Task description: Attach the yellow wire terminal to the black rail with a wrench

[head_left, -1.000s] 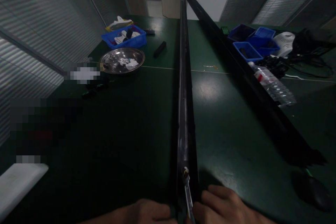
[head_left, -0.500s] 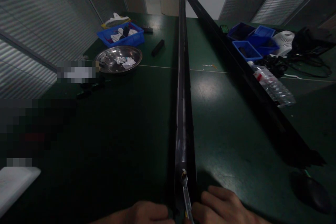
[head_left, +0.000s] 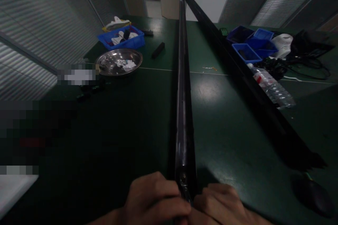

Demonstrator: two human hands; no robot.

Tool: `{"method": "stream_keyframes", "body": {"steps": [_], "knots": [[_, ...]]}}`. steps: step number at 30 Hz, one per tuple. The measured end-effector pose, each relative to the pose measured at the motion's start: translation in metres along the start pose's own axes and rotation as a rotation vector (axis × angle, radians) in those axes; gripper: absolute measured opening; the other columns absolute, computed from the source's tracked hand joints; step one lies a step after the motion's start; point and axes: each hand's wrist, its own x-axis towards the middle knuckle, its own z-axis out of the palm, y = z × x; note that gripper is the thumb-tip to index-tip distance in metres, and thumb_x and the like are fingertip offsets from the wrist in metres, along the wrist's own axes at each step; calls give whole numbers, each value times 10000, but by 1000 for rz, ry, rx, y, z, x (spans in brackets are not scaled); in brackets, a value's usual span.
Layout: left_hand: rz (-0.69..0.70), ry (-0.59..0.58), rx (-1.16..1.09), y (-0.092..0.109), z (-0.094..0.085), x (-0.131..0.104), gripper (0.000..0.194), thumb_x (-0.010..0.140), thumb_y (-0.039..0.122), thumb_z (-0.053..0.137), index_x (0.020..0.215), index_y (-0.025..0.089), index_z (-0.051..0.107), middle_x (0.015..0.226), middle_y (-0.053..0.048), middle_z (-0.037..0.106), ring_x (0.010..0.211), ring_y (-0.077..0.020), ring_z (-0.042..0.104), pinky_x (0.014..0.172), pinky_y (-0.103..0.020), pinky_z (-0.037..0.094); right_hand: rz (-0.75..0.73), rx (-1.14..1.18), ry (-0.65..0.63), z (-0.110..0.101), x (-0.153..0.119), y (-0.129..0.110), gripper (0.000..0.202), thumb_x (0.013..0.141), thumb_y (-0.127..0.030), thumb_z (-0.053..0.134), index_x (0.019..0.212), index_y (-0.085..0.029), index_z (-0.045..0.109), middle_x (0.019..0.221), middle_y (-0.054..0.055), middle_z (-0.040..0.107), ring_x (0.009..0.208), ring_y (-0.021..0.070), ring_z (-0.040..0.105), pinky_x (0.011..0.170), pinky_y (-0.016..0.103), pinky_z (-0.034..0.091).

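A long black bar (head_left: 184, 119) runs away from me down the middle of the table. At its near end is a small round bolt or fitting (head_left: 183, 177), with the head of a metal wrench (head_left: 186, 190) at it. My left hand (head_left: 157, 198) is curled over the bar's left side, its fingertips close against the wrench; what they grip is hidden. My right hand (head_left: 220, 204) is closed on the right side, around the wrench's handle end, which the fingers cover.
A second black bar (head_left: 245, 81) slants along the right. Beyond it lie blue bins (head_left: 246, 53), a plastic bottle (head_left: 274, 88), cables and a computer mouse (head_left: 311, 193). On the left are a steel bowl (head_left: 105, 58), a blue basket (head_left: 132, 44) and a small black block (head_left: 158, 50).
My left hand has moved up and right, over the bar's near end, and now covers part of the wrench. My right hand has stayed nearly in place. The view has shifted slightly.
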Motion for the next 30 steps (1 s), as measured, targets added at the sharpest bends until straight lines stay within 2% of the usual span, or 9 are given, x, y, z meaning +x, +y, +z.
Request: {"method": "stream_keyframes", "body": {"steps": [1, 3, 4, 8, 13, 16, 19, 23, 30], "knots": [[-20, 43, 7, 0, -3, 6, 211, 903, 233, 612, 1111, 249, 644, 928, -20, 681, 764, -163, 630, 711, -281, 546, 7, -7, 10, 2, -3, 0, 266, 1025, -107, 451, 827, -192, 607, 603, -60, 590, 429, 85, 492, 393, 277, 328], [29, 105, 11, -1, -5, 17, 320, 832, 238, 645, 1152, 226, 627, 976, -43, 676, 842, -200, 616, 760, -323, 531, 42, -6, 28, 5, -8, 1, 248, 1024, -148, 463, 835, -196, 615, 611, -55, 582, 441, 83, 506, 413, 259, 355], [27, 101, 14, -2, -4, 21, 360, 807, 244, 656, 1164, 214, 625, 994, -54, 676, 880, -218, 605, 788, -344, 519, 68, 5, 31, 6, -10, 1, 246, 1033, -171, 458, 854, -196, 625, 620, -50, 585, 451, 82, 519, 424, 248, 370], [9, -20, 24, -5, -1, 34, 347, 820, 265, 678, 1155, 194, 622, 1021, -53, 681, 936, -234, 577, 819, -360, 453, 209, 142, 17, 1, -5, 4, 320, 1104, -259, 380, 938, -186, 644, 682, -21, 647, 526, 83, 606, 463, 223, 427], [-52, -86, -36, -5, -5, 46, 141, 859, 171, 617, 1000, 187, 619, 931, -20, 685, 823, -195, 573, 760, -351, 401, 319, 257, 26, -6, 9, 10, 305, 1113, -260, 372, 981, -172, 633, 737, 5, 681, 591, 100, 647, 524, 229, 458], [-107, -155, -99, -5, -7, 52, 97, 870, 140, 597, 955, 188, 606, 870, -1, 664, 767, -168, 587, 754, -339, 399, 385, 339, 47, -6, 12, 12, 269, 1103, -248, 383, 1000, -175, 622, 757, 15, 680, 623, 115, 655, 545, 234, 456], [-133, -214, -155, -6, -7, 55, 111, 890, 100, 556, 955, 183, 590, 871, -1, 665, 745, -152, 608, 715, -318, 390, 447, 400, 64, -5, 12, 11, 240, 1080, -198, 391, 1006, -169, 618, 791, 29, 672, 683, 129, 661, 587, 243, 472], [-130, -242, -159, -7, -8, 53, 198, 930, 73, 480, 1055, 185, 586, 927, -12, 683, 784, -164, 628, 760, -334, 399, 457, 395, 100, -5, 13, 12, 217, 1042, -125, 403, 997, -157, 614, 816, 29, 662, 716, 122, 656, 617, 247, 472], [-157, -331, -127, -8, -9, 48, 262, 942, 58, 444, 1117, 200, 575, 979, -10, 676, 824, -180, 637, 806, -357, 390, 439, 385, 50, -6, 12, 14, 199, 1025, -106, 417, 1008, -170, 604, 808, 19, 660, 703, 125, 648, 606, 256, 466]]}}
